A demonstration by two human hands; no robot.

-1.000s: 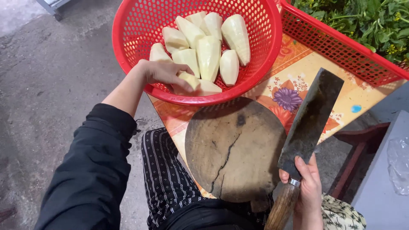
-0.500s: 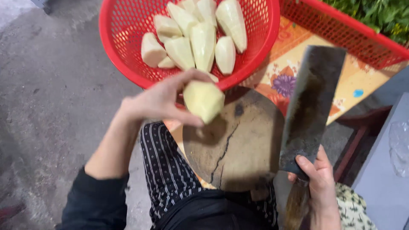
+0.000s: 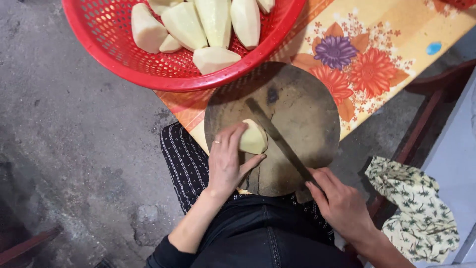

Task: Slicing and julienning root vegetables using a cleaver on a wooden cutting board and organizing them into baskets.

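Peeled tuber piece (image 3: 253,140) pinned under left hand (image 3: 225,161) fingers on round board (image 3: 302,106); right hand (image 3: 342,206) grips cleaver (image 3: 277,141); concrete floor (image 3: 74,149).

No packages, labels, signs or screens show anywhere in the view, from edge to edge.
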